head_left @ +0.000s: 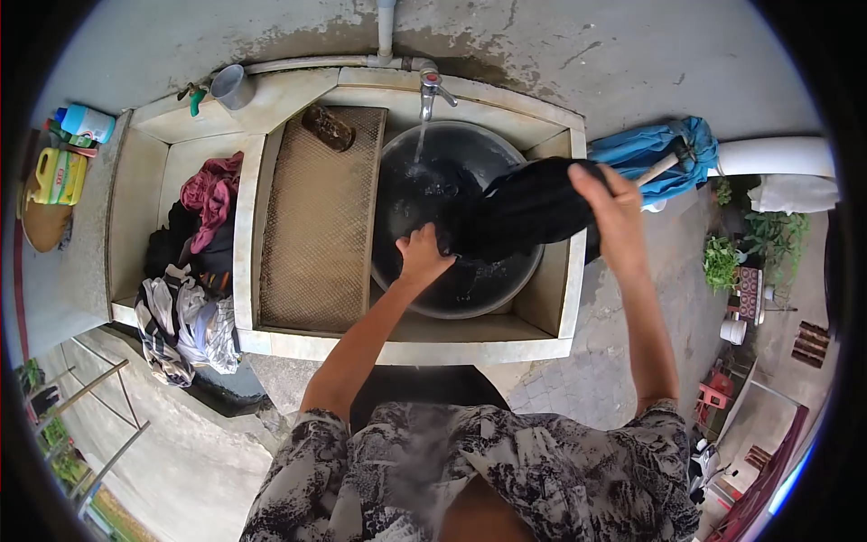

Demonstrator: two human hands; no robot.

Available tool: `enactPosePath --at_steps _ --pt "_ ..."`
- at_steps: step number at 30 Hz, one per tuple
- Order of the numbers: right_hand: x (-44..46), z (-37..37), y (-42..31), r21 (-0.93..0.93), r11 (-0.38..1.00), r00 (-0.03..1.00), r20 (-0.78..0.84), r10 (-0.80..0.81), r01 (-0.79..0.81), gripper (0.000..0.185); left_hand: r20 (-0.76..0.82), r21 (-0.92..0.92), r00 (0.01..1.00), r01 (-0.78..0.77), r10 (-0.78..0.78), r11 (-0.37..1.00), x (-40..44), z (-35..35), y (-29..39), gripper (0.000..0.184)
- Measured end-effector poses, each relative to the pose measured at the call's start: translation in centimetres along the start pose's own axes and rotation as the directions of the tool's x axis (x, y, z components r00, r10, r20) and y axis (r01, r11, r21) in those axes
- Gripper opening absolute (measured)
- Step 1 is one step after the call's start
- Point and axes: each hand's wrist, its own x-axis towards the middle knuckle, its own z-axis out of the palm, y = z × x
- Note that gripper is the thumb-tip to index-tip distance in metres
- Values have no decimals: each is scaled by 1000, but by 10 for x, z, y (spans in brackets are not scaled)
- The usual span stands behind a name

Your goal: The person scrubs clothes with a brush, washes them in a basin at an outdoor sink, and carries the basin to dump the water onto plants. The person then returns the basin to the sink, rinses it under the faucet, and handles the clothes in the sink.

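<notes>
Cloth [533,210], black and bunched, runs lengthwise between our hands above the metal basin [459,315], its right end gripped in our right hand [612,206] past the rim. Our left hand [423,259], over the water, curls its fingers at the other end, though we cannot tell whether they grip. Beside the basin slopes or lies a ridged washing slab [316,226], with the tap [432,83] running by the wall [506,41].

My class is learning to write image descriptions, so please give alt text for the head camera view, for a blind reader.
The left hand and right hand hold black cloth over a round basin in a sink, under a running tap. At left are a textured slab and, beyond it, piled clothes.
</notes>
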Motion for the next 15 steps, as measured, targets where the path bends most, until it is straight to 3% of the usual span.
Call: enactPosePath --at_steps 1,2,4,5,8,10,12,14,15 --pt "11 5 39 -111 992 997 44 60 -55 26 3 82 998 -55 55 995 -7 2 -3 97" --pt "20 15 68 -312 943 992 84 -96 117 29 63 122 998 -14 6 992 -12 -3 2 100" --pt "39 28 129 -582 783 974 179 -139 219 27 182 210 979 57 -96 976 -16 -21 19 108" --pt "46 37 163 -682 696 973 195 -123 224 34 274 309 957 10 -99 951 -13 -17 19 114" --pt "57 75 227 -655 728 978 157 -134 205 54 307 481 943 -35 -131 876 1 19 8 96" --pt "61 97 232 -811 565 969 237 77 153 59 212 525 977 -88 -30 846 7 53 -10 81" --pt "66 110 251 -879 446 967 236 98 170 64 178 549 984 -120 24 827 8 81 -27 67" --pt "74 113 268 -860 471 950 288 125 199 61 213 549 976 -166 55 819 14 98 -40 55" --pt "73 112 271 -859 466 944 303 132 211 57 247 489 969 -124 -1 863 16 103 -42 51"
